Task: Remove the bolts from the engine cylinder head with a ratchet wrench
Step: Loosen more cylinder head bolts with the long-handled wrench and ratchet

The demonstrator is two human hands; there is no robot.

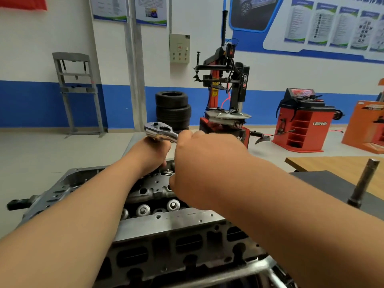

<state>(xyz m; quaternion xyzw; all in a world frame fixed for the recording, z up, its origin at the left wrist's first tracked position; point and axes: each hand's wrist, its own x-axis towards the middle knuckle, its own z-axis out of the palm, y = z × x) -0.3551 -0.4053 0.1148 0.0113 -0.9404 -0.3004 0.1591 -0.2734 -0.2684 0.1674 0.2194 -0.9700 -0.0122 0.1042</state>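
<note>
The grey engine cylinder head (170,223) lies in front of me on a metal stand, with round valve caps along its middle. A chrome ratchet wrench (159,132) stands above its far side, head up and level. My left hand (149,154) is closed just under the wrench head, around whatever runs down from it to the cylinder head. My right hand (205,163) grips the wrench handle, which it hides. The bolt under the wrench is hidden by my hands.
A dark steel socket extension (362,183) stands upright on a black mat at the right, beside a wooden tabletop (340,165). Beyond are a red tyre changer (226,96), stacked tyres (173,111), a red wheel balancer (303,121) and a grey press frame (76,92).
</note>
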